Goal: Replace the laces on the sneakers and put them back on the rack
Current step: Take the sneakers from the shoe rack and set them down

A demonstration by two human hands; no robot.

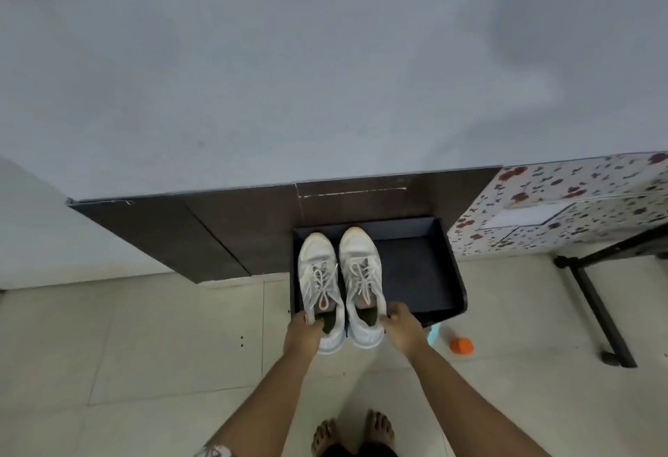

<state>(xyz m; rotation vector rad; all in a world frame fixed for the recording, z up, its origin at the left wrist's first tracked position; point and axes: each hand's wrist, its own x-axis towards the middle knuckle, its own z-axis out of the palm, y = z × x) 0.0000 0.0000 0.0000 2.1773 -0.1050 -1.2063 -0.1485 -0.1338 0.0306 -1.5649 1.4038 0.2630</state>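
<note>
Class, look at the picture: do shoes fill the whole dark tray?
No: the left sneaker and right sneaker occupy only the left half of the dark tray; the rest is bare.

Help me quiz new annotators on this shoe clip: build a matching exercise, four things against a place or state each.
1. left white lace-up sneaker
2. black shallow tray
3. orange round cap
4. flower-print cloth

a. on pale floor tiles, near the right hand gripping the right sneaker
b. against the dark brown skirting
c. gripped at its heel by the left hand
d. spread at far right

Pairs: 1-c, 2-b, 3-a, 4-d.
</note>
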